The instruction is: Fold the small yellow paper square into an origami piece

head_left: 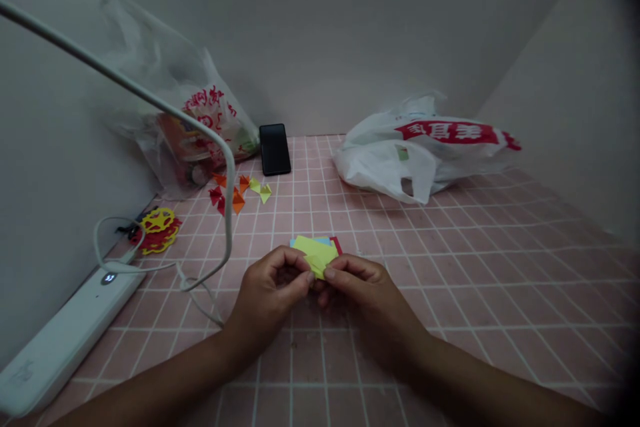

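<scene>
1. The left hand (267,297) and right hand (363,293) meet low over the middle of the desk (450,293); the fingers of both are pinched narrow on a small yellow folded paper (319,265) held between them.
2. Just behind the hands lies a small stack of coloured paper squares (320,245), yellow on top, with blue and red edges showing.
3. Further back left sit folded paper pieces (239,192) in red, orange and yellow; a black phone (275,149) leans by the wall.
4. At the left edge lie red and yellow paper cutouts (159,229), a white power strip (60,340) and its cable (200,127); a clear plastic bag (185,113) stands back left, a white plastic bag (420,147) back right.
</scene>
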Demonstrator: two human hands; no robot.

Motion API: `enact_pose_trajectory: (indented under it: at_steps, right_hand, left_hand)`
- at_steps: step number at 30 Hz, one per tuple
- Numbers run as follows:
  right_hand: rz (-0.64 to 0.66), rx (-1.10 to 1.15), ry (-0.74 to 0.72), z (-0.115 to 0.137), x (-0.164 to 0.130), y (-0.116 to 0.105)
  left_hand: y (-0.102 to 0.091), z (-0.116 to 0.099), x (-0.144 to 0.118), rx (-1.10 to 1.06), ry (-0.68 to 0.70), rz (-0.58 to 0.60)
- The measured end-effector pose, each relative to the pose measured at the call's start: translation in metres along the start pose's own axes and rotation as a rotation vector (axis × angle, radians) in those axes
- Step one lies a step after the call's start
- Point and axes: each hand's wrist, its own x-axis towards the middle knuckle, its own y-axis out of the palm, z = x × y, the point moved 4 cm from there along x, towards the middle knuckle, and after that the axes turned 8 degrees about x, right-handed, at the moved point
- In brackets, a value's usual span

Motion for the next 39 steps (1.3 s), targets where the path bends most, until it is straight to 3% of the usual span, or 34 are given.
enact_pose_trajectory:
  at_steps: [11, 20, 26, 39]
  right_hand:
    - [-0.004, -0.101, -0.003, 0.002, 0.001, 0.001]
    - [0.001, -0.099, -0.040, -0.002, 0.006, -0.004]
    - [-0.004, -0.125, -0.014, 0.001, 0.002, -0.002]
    - [0.057, -0.297, -0.052, 0.006, -0.001, 0.001]
  left_hand:
    - [-0.002, -0.002, 0.002, -0.001, -0.123, 0.000]
    - [-0.002, -0.005, 0.005, -0.028, -0.089, 0.072]
    - [-0.004, -0.011, 0.003, 0.069, 0.038, 0.051]
    - [-0.006, -0.009, 0.002, 0.072, -0.087, 0.045]
